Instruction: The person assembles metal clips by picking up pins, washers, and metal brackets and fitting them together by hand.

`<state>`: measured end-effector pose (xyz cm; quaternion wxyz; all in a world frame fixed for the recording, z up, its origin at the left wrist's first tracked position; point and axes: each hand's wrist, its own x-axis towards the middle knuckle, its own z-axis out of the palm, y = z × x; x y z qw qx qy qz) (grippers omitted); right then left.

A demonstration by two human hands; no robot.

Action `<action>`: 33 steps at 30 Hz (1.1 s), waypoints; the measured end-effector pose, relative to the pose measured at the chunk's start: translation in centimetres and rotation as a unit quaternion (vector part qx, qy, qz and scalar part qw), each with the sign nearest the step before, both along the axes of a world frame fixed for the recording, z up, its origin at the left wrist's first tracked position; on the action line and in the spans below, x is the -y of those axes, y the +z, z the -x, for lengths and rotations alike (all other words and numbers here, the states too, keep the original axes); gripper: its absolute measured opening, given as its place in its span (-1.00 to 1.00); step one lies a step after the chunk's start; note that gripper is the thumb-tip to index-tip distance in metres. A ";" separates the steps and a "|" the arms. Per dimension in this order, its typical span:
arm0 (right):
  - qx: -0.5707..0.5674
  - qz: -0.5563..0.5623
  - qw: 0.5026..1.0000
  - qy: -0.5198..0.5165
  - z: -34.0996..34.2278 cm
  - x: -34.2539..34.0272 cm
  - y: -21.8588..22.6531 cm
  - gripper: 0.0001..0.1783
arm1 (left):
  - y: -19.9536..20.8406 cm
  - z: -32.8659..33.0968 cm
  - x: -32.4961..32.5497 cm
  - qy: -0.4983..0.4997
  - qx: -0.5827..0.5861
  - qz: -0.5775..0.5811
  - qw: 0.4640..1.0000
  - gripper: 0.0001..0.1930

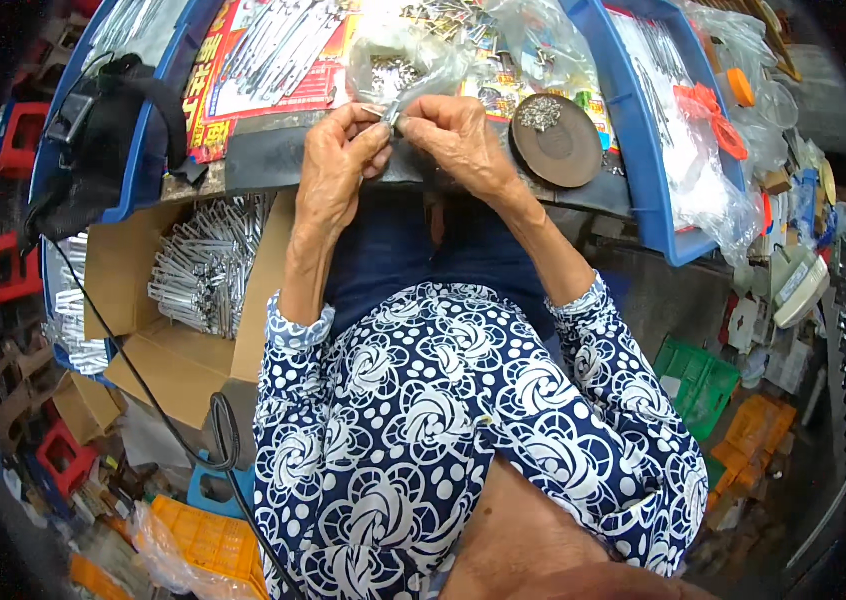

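Close to the table's front edge, my two hands meet over a small, shiny metal piece [392, 114]. My left hand [333, 165] pinches it between thumb and fingers. From the other side, my right hand [458, 140] is closed on the same piece, its fingertips against it. The piece's exact kind cannot be made out. Just beyond the fingers lies a clear plastic bag [433, 62] with small metal parts in it. To the right of my right hand sits a round brown dish [568, 165] holding a little heap of tiny silvery parts [540, 113].
Long metal strips [283, 50] lie on red printed paper [211, 100]. A blue tray [133, 170] with a black strap bag [93, 140] stands left, another blue tray [658, 215] right. Below left, a cardboard box [183, 365] holds many metal strips. A black cable [128, 355] hangs beside it.
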<state>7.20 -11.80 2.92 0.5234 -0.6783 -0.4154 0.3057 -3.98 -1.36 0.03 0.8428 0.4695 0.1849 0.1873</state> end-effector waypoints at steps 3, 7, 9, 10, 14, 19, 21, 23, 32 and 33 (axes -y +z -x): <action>0.049 -0.036 0.998 -0.005 0.2 -0.3 -0.6 -0.80 | 0.4 0.1 0.1 0.011 -0.021 -0.016 1.000 -0.80; 0.106 0.008 0.994 0.022 0.1 0.0 -0.1 -0.80 | 0.6 0.4 -0.4 0.031 -0.036 0.010 0.999 -0.79; 0.074 0.009 0.997 0.034 -0.3 0.0 0.0 -0.81 | 0.9 0.7 -0.9 0.055 -0.037 0.014 0.998 -0.81; 0.110 -0.010 0.994 0.013 -0.6 0.1 0.5 -0.82 | 0.7 0.8 -1.3 0.085 -0.032 -0.021 0.996 -0.81; 0.205 -0.029 0.978 -0.037 -2.8 -0.2 1.4 -0.83 | 0.8 0.6 -1.9 0.146 -0.038 -0.103 0.983 -0.82; 0.263 -0.013 0.961 -0.081 -4.8 0.1 1.8 -0.81 | 1.0 0.0 -2.0 0.174 -0.101 -0.248 0.947 -0.84; 0.283 -0.043 0.951 -0.113 -5.8 1.0 2.2 -0.82 | 1.1 0.1 -2.0 0.174 -0.111 -0.262 0.943 -0.84; 0.271 -0.023 0.948 -0.165 -7.5 2.2 2.5 -0.84 | 1.1 0.1 -1.9 0.172 -0.119 -0.277 0.938 -0.85; 0.403 0.070 0.898 -0.159 -9.2 4.7 -0.2 -0.86 | -0.5 -0.5 -1.6 0.180 -0.160 -0.399 0.884 -0.87; 0.403 0.075 0.897 -0.162 -9.0 4.6 -0.4 -0.86 | -0.9 -0.6 -1.7 0.189 -0.169 -0.428 0.867 -0.87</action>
